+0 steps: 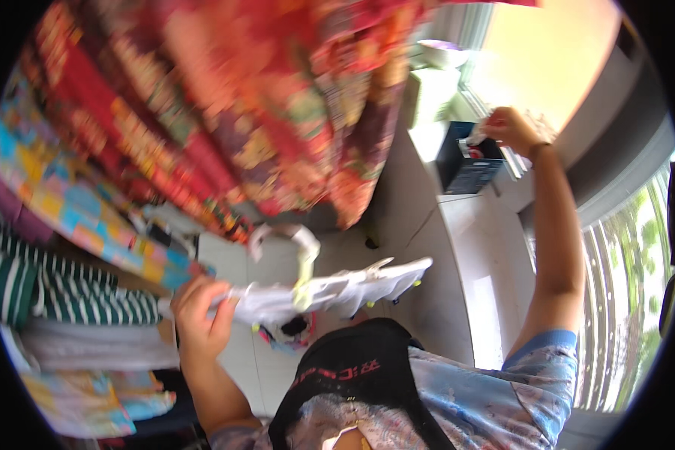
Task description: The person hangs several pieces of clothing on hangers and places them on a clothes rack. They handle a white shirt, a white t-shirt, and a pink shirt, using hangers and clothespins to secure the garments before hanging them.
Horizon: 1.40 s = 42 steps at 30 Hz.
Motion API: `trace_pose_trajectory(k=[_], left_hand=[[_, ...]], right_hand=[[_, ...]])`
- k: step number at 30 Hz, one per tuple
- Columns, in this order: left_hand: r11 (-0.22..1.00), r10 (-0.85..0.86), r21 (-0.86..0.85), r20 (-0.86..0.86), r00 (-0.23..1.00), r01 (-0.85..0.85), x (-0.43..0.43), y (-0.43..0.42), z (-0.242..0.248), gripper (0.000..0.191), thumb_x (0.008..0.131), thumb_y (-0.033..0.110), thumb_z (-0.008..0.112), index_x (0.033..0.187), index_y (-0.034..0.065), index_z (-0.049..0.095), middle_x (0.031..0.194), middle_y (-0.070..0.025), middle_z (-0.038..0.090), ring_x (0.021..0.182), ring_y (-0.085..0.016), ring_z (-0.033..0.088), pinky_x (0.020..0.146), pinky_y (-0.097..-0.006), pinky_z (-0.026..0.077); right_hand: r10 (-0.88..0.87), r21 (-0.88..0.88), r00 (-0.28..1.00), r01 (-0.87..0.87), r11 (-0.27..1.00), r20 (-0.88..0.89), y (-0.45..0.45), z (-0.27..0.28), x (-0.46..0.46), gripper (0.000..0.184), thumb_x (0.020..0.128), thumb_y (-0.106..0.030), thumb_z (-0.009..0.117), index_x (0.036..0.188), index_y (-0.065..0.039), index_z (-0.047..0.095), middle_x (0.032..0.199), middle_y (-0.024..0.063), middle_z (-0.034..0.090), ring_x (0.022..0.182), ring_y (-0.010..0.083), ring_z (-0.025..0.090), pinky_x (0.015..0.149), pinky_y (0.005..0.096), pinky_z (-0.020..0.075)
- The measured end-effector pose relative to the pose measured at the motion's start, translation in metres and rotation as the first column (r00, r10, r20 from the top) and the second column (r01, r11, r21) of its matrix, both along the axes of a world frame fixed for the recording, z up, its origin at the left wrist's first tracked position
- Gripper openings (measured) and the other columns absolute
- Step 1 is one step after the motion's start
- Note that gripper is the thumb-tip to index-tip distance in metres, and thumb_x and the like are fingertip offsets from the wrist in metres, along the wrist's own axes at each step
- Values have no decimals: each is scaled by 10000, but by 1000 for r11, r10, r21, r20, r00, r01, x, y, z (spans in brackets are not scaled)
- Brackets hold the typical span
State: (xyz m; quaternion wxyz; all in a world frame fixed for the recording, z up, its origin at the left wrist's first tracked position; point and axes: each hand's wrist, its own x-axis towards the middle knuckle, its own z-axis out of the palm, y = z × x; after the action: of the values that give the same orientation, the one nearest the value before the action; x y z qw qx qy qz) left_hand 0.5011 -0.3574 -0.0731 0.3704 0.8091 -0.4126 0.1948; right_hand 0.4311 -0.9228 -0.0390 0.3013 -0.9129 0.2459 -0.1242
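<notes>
My left hand grips one end of a white plastic clip hanger, held level in front of my body. White cloth hangs along its bar, and its pale hook points upward. Away to the right, my right hand is raised over a dark open-topped box on the ledge. A small pale item shows at its fingertips, too blurred to name. Inside the box, something red and white is partly visible.
Red floral fabric hangs overhead and ahead. At left hang patchwork cloth and a green striped garment. A white ledge runs along the right beside a window. A colourful item lies low near the tiled floor.
</notes>
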Motion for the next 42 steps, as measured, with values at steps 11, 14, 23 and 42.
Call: trace_pose_trajectory(k=[11,14,23,42], left_hand=[[1000,2,-28,-5,1000,-2,-7,-9,4,134,723,65,716,804,18,620,733,-106,611,681,-299,605,588,-366,449],[997,71,-3,-32,997,-71,-16,-9,2,131,722,56,713,814,22,626,752,-101,621,699,-292,618,597,-361,459],[989,110,-86,-143,984,-123,-33,-28,7,204,721,119,736,858,58,598,809,-86,660,758,-281,663,615,-380,495],[986,-48,-164,-384,922,-17,-46,5,-6,397,670,-79,546,1044,40,482,991,-104,476,735,-222,555,635,-335,462]], right_hand=[[546,-145,417,-684,715,727,194,79,-96,488,769,-243,740,1135,20,553,1008,138,623,882,216,613,795,296,474],[690,-328,347,-688,648,635,311,74,-63,287,685,-179,781,871,21,692,814,138,697,722,234,668,648,288,525],[762,-433,544,-627,647,352,374,43,-17,153,742,42,677,890,5,674,773,136,648,666,253,651,588,306,521],[797,-345,522,-720,603,303,405,11,-14,138,720,16,682,856,0,665,786,158,648,687,317,645,619,346,522]])
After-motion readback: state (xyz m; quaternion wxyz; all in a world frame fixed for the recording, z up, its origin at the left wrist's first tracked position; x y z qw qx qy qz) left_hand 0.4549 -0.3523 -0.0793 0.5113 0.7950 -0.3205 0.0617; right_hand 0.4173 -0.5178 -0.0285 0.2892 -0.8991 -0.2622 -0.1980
